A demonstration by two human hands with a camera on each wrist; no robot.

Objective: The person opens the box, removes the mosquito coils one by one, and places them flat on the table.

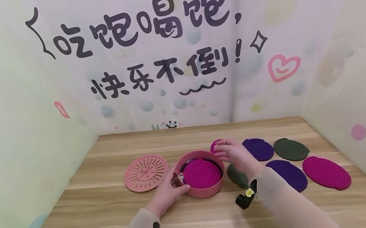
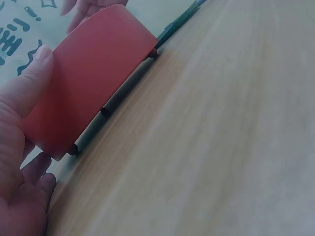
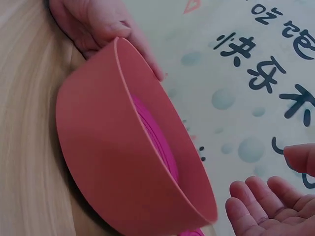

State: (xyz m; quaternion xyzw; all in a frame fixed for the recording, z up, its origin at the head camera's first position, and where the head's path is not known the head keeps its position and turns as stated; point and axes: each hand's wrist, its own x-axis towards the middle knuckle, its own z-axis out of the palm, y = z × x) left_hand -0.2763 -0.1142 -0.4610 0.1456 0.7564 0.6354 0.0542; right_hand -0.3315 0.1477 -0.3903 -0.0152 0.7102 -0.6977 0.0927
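Note:
A round pink mosquito coil box [image 1: 203, 193], without its lid on, stands on the table, with a magenta mosquito coil [image 1: 201, 173] lying flat inside over a dark interior. My left hand [image 1: 166, 193] grips the box's left side; the left wrist view shows the thumb [image 2: 38, 73] against the outer wall and short feet [image 2: 74, 149] under the base. Over by the right rim is my right hand [image 1: 239, 155], holding nothing; its loosely bent fingers [image 3: 246, 204] are apart from the box in the right wrist view.
The slotted pink lid [image 1: 146, 173] lies left of the box. To the right lie several coils: dark blue [image 1: 260, 149], green [image 1: 291, 149], another blue [image 1: 289, 175] and magenta [image 1: 326, 172]. My right hand partly covers a green coil [image 1: 236, 175] and a magenta one [image 1: 214, 147].

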